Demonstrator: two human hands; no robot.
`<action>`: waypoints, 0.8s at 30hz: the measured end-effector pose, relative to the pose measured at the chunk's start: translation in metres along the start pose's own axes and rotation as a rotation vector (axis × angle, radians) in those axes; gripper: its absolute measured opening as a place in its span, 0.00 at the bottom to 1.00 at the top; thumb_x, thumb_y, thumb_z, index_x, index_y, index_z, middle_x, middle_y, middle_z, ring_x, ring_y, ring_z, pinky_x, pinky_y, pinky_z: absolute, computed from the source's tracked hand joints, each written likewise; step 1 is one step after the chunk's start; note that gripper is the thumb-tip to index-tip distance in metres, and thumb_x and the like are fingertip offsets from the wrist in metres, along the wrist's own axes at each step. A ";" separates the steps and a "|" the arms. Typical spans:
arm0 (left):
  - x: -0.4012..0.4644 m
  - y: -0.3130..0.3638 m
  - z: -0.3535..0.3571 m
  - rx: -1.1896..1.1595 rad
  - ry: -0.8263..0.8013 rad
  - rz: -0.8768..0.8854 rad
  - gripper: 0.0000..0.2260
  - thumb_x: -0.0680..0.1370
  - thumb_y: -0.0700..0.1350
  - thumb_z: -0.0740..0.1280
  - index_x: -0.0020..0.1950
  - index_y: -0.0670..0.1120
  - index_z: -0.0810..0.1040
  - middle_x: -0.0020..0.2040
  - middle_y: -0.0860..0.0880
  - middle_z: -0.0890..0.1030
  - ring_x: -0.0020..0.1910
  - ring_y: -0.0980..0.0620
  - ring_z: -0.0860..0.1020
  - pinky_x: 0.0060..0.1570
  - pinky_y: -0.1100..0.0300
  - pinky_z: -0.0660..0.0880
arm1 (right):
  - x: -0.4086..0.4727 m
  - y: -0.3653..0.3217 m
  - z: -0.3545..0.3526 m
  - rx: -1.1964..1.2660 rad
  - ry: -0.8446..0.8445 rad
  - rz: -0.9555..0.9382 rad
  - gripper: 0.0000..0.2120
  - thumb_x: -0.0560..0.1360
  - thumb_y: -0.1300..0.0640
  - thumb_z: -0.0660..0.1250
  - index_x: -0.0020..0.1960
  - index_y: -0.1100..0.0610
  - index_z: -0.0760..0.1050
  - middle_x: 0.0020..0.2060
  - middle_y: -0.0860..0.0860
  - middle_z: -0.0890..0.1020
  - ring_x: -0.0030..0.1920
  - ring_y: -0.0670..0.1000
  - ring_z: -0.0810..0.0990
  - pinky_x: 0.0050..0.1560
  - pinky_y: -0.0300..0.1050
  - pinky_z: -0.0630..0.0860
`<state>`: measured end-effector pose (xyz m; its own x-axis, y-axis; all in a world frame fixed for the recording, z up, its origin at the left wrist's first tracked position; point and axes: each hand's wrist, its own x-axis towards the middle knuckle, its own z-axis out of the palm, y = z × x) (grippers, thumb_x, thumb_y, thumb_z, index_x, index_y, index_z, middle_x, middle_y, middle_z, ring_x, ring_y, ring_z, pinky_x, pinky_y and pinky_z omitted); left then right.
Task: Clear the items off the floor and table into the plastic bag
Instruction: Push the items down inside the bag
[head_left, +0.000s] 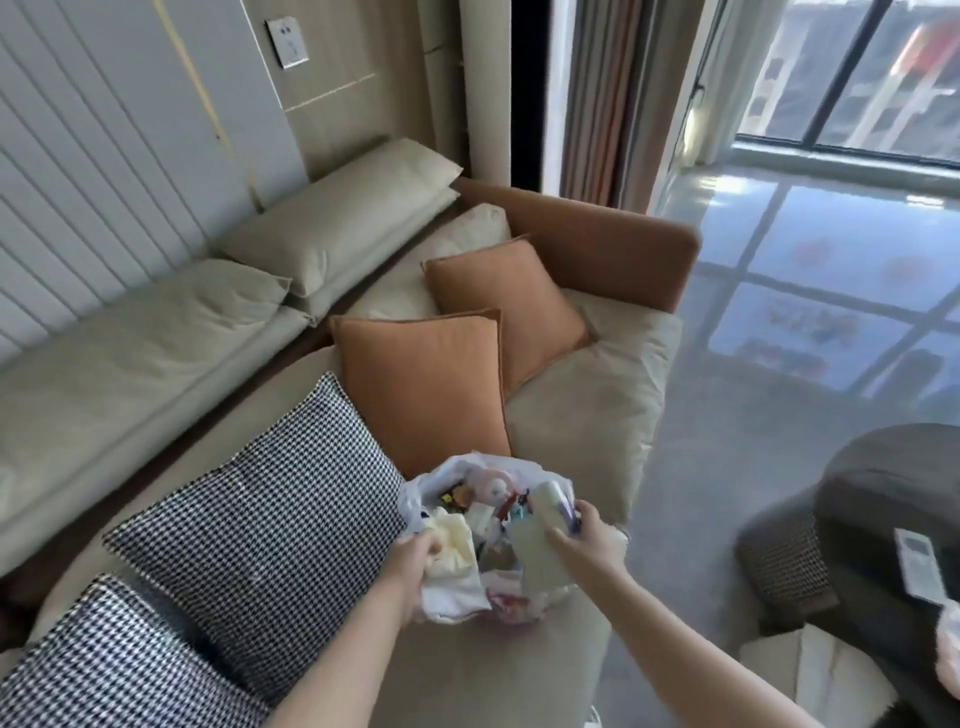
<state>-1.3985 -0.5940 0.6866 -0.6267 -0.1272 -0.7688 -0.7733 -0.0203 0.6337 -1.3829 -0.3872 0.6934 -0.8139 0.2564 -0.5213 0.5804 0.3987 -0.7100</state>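
you are holding the plastic bag (457, 587) open on the sofa (582, 431).
your left hand (415, 558) is gripping its near rim; your right hand (587, 540) is grasping a pale bottle (540, 540), lying lengthwise over the bag's mouth, top pointing away from you.

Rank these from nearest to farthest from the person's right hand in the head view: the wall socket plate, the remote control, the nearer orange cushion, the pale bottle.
1. Pale bottle, held in the right hand over the plastic bag.
2. Nearer orange cushion, on the sofa behind the bag.
3. Remote control, far right.
4. Wall socket plate, high on the wall, upper left.
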 end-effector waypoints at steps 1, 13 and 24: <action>0.008 0.007 0.005 0.015 0.023 0.004 0.06 0.76 0.36 0.60 0.40 0.41 0.72 0.34 0.44 0.70 0.30 0.49 0.69 0.26 0.65 0.68 | 0.015 -0.006 0.001 -0.042 -0.031 -0.005 0.09 0.74 0.59 0.65 0.53 0.56 0.70 0.43 0.54 0.78 0.34 0.47 0.70 0.27 0.26 0.68; 0.138 0.027 0.062 0.163 0.101 0.013 0.13 0.76 0.36 0.61 0.60 0.46 0.72 0.46 0.48 0.77 0.39 0.56 0.74 0.34 0.65 0.69 | 0.168 -0.009 0.069 -0.422 -0.182 -0.109 0.13 0.75 0.54 0.58 0.58 0.53 0.70 0.46 0.46 0.75 0.43 0.47 0.72 0.38 0.39 0.66; 0.260 -0.050 0.061 0.569 0.282 -0.024 0.11 0.72 0.50 0.64 0.52 0.47 0.77 0.44 0.49 0.81 0.43 0.48 0.81 0.47 0.50 0.80 | 0.229 0.043 0.148 -0.904 -0.273 -0.306 0.22 0.78 0.58 0.52 0.71 0.61 0.56 0.47 0.56 0.79 0.37 0.56 0.75 0.34 0.46 0.70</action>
<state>-1.5291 -0.5655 0.4497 -0.6188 -0.3915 -0.6810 -0.7658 0.4938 0.4119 -1.5401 -0.4414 0.4737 -0.8256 -0.1361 -0.5477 0.0159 0.9645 -0.2636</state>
